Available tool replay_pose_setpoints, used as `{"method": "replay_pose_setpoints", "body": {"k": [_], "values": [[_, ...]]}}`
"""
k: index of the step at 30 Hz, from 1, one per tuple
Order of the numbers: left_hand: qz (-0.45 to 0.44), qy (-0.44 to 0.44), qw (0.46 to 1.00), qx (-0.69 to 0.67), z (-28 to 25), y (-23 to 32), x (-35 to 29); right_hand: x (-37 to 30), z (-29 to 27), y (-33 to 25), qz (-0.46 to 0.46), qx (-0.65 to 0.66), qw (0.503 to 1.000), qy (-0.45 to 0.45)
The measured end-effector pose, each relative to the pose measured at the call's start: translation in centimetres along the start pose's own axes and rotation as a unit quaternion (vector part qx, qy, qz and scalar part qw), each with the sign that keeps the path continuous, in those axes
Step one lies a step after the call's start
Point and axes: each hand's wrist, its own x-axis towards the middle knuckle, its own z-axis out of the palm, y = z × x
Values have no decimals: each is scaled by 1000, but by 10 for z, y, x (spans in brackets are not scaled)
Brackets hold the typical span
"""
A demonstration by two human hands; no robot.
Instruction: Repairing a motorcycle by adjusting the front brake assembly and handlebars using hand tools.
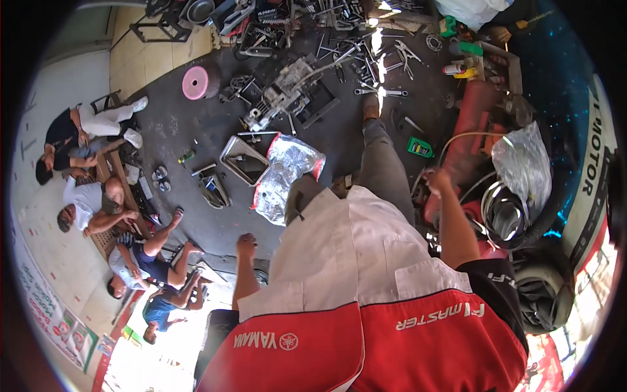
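My left hand (247,245) hangs beside my body with its fingers curled in, and nothing shows in it. At the right my right hand (439,181) is closed, close to a tan hose (480,134) and a red air tank (467,127). Whether its fingers grip the hose or something else, I cannot make out. Ahead of my legs a silver sheet with red edging (287,166) lies on the floor. Past it sits a grey metal engine (281,95), partly taken apart. Next to the sheet is a rectangular metal tray (238,157).
Several wrenches (382,93) and other tools lie across the far floor. A green bottle (420,147) is near my shoe. A pink round stool (195,83) stands left of the engine. Several people sit along the left on a wooden bench (111,170). Clear plastic (522,163) covers parts at the right.
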Motion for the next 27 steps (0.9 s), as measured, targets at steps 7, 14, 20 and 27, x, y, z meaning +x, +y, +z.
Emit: {"method": "replay_pose_setpoints", "body": {"k": [7, 14, 20, 27], "values": [[-51, -118, 991, 35, 129, 139, -56, 78, -210, -128, 30, 175, 968, 176], [111, -151, 981, 56, 176, 292, 2, 111, -265, -214, -41, 101, 976, 190], [271, -80, 947, 153, 222, 464, 33, 164, -254, -238, -62, 65, 985, 146], [266, -176, 939, 129, 341, 612, 68, 318, -237, -261, -116, 144, 983, -7]]}}
